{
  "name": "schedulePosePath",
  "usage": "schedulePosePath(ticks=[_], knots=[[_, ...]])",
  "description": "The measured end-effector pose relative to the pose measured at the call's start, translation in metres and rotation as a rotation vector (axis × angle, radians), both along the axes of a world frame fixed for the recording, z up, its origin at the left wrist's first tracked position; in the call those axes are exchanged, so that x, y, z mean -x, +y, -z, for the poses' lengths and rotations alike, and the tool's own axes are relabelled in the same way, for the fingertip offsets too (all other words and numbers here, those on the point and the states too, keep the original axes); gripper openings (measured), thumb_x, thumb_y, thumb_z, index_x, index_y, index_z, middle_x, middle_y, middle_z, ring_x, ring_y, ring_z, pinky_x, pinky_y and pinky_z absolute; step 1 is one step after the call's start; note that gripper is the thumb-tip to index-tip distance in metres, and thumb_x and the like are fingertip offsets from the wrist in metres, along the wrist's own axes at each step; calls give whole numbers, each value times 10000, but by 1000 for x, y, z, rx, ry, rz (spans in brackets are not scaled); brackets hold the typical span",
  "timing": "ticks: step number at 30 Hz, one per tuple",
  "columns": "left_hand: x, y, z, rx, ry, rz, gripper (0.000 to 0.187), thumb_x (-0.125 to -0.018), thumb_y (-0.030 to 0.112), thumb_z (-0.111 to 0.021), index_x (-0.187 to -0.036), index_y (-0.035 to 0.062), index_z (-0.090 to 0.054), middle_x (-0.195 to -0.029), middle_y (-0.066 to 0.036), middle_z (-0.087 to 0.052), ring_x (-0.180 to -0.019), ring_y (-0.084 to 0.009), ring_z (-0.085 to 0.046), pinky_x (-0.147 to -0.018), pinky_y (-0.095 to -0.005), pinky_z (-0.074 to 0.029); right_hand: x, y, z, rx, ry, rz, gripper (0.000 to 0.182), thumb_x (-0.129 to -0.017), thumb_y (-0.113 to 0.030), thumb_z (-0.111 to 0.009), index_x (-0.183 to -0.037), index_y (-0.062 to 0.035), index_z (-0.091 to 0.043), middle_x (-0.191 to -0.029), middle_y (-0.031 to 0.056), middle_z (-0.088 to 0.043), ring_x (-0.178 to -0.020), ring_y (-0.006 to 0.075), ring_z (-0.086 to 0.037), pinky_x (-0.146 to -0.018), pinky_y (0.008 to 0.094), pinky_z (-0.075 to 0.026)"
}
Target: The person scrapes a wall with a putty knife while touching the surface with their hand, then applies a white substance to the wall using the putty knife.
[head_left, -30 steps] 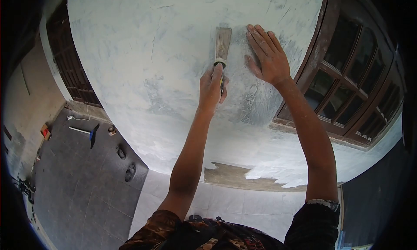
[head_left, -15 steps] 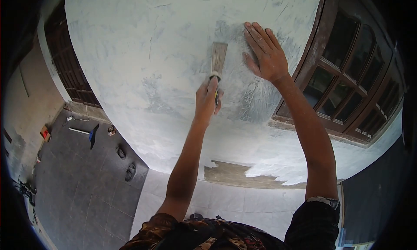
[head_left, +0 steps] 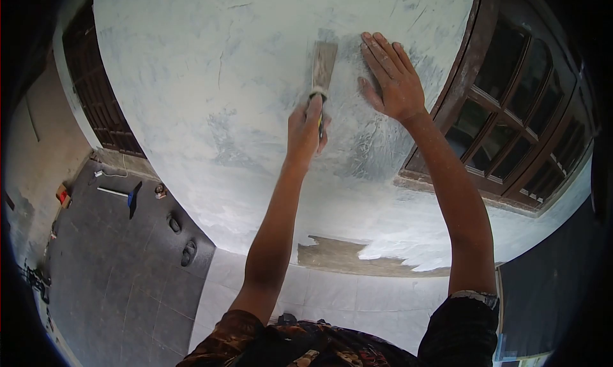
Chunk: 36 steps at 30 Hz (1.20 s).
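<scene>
My left hand [head_left: 305, 129] is closed round the dark handle of a putty knife [head_left: 324, 67]. The knife's wide, smeared blade points up and lies against the whitish, patchy wall [head_left: 255, 92]. To the right of the blade, my right hand [head_left: 393, 80] rests on the wall with its fingers stretched out, and it holds nothing. White dust marks its fingers. Grey, scraped-looking patches show around and below both hands.
A brown wooden window [head_left: 504, 112] with glass panes borders the wall on the right. Low on the wall is a bare brownish strip [head_left: 338, 255]. At left, a blue-headed broom or squeegee [head_left: 133, 200] and dark sandals [head_left: 188, 253] lie on grey floor tiles [head_left: 121, 265].
My left hand has slid the putty knife a little way up the wall. My right hand has stayed in nearly the same place.
</scene>
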State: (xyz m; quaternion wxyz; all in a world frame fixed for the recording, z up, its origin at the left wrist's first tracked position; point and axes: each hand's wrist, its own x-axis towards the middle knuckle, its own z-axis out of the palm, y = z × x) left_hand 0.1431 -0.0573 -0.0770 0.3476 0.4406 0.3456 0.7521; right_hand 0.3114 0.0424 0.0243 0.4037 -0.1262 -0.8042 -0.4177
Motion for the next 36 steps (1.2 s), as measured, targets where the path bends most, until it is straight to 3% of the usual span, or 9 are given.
schedulePosePath(ticks=[7,13,16,19,22,26,29,31,36], knots=[[-7,-12,27,59,-45,22,349,-998,409,-486,-858,90,-509,-647,0,-512,-354,-76,-402,-324,-232,-268,0,1,0,2,11,-28,563,-850,-259,-636,-1352,-40,-509,-1493,60,-411,-1404,221,-345,-1151,413,-288],[0,-7,-5,-23,14,27,334,-1000,397,-483,-899,82,-526,-646,-2,-515,-352,-71,-406,-313,-233,-268,-1,-1,-1,34,-11,-35,563,-866,-246,-603,-1374,-34,-483,-1489,97,-417,-1402,257,-353,-1153,428,-267],[-9,-15,29,77,-39,11,337,-996,400,-487,-902,79,-528,-647,-5,-517,-351,-73,-405,-312,-235,-267,-1,-1,0,30,-7,-35,574,-862,-241,-605,-1382,-36,-474,-1489,95,-416,-1403,258,-351,-1153,431,-266],[-3,-6,21,67,5,-9,352,-988,414,-499,-912,72,-534,-653,-10,-529,-351,-75,-409,-311,-235,-267,1,0,-2,33,2,-19,555,-850,-253,-630,-1347,-40,-511,-1498,64,-404,-1408,220,-338,-1156,410,-276],[6,3,-7,-87,51,25,365,-984,419,-505,-928,61,-544,-651,-14,-535,-352,-76,-413,-304,-235,-267,0,-1,2,27,-9,-6,566,-851,-259,-631,-1364,-59,-497,-1506,62,-392,-1410,223,-334,-1157,412,-274],[-7,-4,25,20,-26,-21,371,-986,419,-503,-911,57,-537,-646,-12,-528,-351,-77,-409,-310,-235,-268,1,-1,0,8,-24,24,584,-857,-272,-628,-1397,-112,-473,-1518,53,-372,-1416,230,-320,-1160,427,-268],[-6,-4,23,67,-57,-8,363,-991,412,-497,-912,60,-537,-643,-11,-521,-348,-80,-401,-312,-237,-267,1,-2,1,7,-36,37,589,-861,-286,-625,-1407,-132,-465,-1525,48,-359,-1421,232,-308,-1162,434,-261],[3,1,2,-41,8,10,363,-991,414,-496,-917,62,-541,-642,-9,-519,-346,-77,-400,-312,-230,-271,3,-2,0,8,-30,48,588,-864,-294,-622,-1409,-137,-463,-1529,46,-353,-1425,231,-301,-1164,436,-256],[-6,-6,24,17,-24,-5,359,-994,413,-490,-911,68,-534,-637,0,-513,-347,-73,-398,-312,-222,-274,1,0,2,6,-53,92,606,-881,-326,-605,-1432,-143,-431,-1544,39,-326,-1436,227,-274,-1173,431,-236]])
